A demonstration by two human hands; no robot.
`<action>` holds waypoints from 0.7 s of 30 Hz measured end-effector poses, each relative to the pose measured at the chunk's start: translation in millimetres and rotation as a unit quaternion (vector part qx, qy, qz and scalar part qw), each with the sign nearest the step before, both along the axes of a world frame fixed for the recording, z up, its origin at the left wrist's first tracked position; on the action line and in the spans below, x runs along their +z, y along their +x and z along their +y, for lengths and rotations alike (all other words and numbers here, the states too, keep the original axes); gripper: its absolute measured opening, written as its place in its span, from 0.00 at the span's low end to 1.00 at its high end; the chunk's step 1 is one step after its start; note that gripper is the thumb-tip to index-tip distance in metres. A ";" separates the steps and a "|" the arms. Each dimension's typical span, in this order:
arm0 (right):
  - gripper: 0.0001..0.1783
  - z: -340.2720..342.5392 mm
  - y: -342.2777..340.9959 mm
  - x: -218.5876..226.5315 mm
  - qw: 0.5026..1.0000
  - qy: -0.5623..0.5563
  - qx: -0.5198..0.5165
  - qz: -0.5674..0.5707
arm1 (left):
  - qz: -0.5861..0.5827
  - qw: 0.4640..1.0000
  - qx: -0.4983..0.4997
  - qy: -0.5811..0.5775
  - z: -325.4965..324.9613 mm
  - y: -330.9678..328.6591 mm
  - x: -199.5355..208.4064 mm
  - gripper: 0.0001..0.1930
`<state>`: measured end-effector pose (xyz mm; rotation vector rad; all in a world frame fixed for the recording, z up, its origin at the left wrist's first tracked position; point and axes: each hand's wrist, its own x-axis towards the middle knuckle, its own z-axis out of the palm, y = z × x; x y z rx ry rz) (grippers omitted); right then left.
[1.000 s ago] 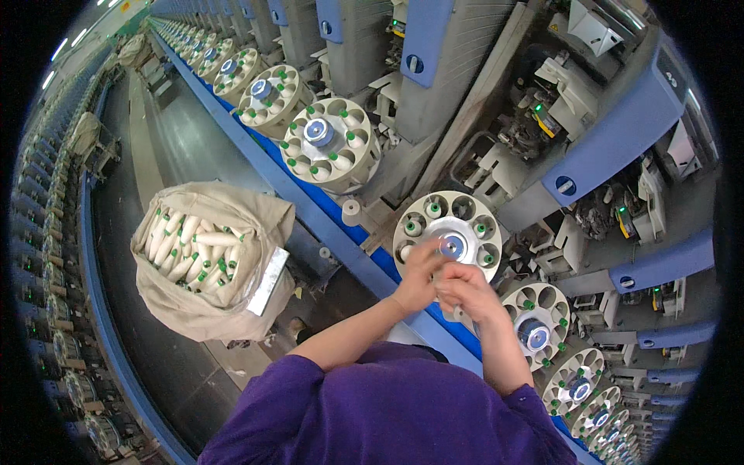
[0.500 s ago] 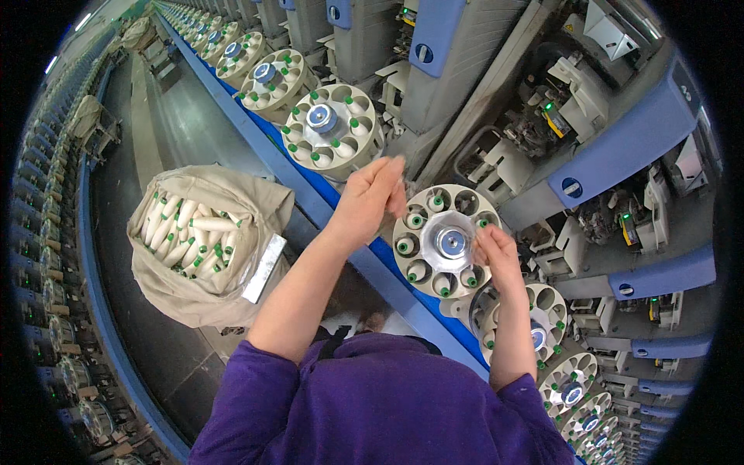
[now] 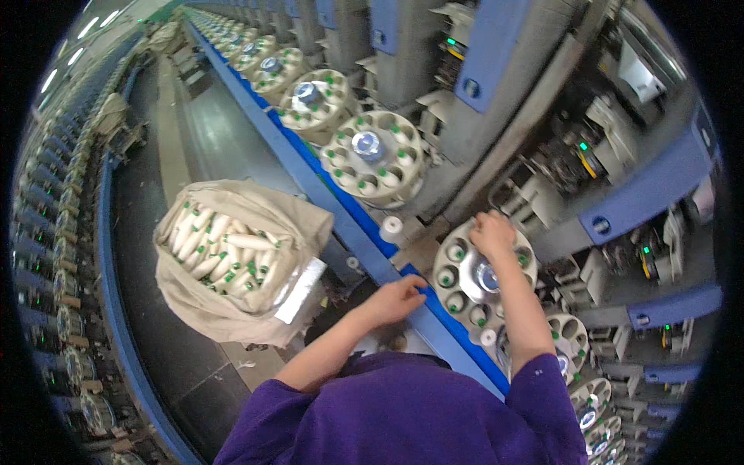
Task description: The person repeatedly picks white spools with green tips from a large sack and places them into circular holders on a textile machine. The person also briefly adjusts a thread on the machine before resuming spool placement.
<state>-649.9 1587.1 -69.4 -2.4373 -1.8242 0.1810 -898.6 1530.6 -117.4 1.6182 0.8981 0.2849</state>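
My right hand (image 3: 494, 234) reaches over a round cream bobbin magazine (image 3: 440, 260). Its fingers are bent down together at the far rim, and whatever they grip is hidden beneath them. Green-tipped white yarn bobbins (image 3: 448, 277) stand in the magazine's pockets around a shiny centre hub (image 3: 487, 277), partly covered by my right forearm. My left hand (image 3: 397, 301) hovers by the blue rail, left of the magazine, fingers loosely bent and apart, with nothing visible in them.
At left, a beige cloth sack (image 3: 225, 325) holds many green-tipped bobbins, a pale flat piece (image 3: 301, 291) at its edge. A similar magazine (image 3: 380, 190) stands farther along the blue rail (image 3: 310, 186). Winding machine units (image 3: 612, 221) rise on the right. A small white spool (image 3: 392, 226) sits between magazines.
My left hand has dropped from above the magazine to the rail, leaving its raised pinch. My right hand has moved to the magazine's far rim. The view has shifted.
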 end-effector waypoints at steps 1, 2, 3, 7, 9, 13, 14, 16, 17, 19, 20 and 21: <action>0.12 -3.5 0.4 2.3 1.000 0.016 -0.003 -0.002 | 0.006 1.000 0.004 -0.009 1.7 -7.5 -0.3 0.18; 0.09 -10.1 3.8 6.0 0.998 0.056 0.019 0.026 | 0.004 1.000 0.001 -0.006 5.5 -17.9 -0.7 0.18; 0.09 -21.8 9.5 8.8 0.990 0.082 0.046 0.107 | 0.005 1.000 0.000 -0.027 10.2 -28.9 -1.6 0.17; 0.10 -85.8 48.2 17.7 0.933 -0.041 -0.034 0.357 | 0.033 0.998 0.054 0.024 29.5 -76.8 -12.9 0.16; 0.13 -104.4 48.5 7.4 0.950 0.069 0.039 0.302 | 0.015 0.993 0.106 0.056 36.3 -100.4 -24.8 0.16; 0.18 -91.2 14.8 13.6 0.993 -0.037 -0.029 0.113 | 0.032 0.921 0.252 0.296 53.6 -175.4 -52.2 0.13; 0.18 -82.5 1.2 27.0 0.992 -0.025 -0.005 0.121 | 0.070 0.917 0.265 0.291 63.8 -205.4 -56.9 0.11; 0.16 -51.8 -42.4 42.5 0.978 0.115 0.005 0.175 | 0.148 0.881 0.355 0.274 69.3 -277.7 -62.6 0.08; 0.15 -34.7 -72.3 42.1 0.957 0.157 0.047 0.239 | 0.154 0.877 0.388 0.240 66.6 -317.1 -63.4 0.07; 0.14 -5.0 -146.0 28.5 0.921 0.084 0.114 0.362 | 0.243 0.798 0.489 0.255 61.9 -390.5 -63.6 0.07; 0.12 10.4 -188.6 14.7 0.904 0.016 0.129 0.407 | 0.259 0.784 0.503 0.255 63.1 -421.5 -63.8 0.06; 0.12 19.7 -226.9 4.4 0.887 -0.008 0.233 0.399 | 0.279 0.770 0.518 0.245 65.9 -445.3 -65.7 0.06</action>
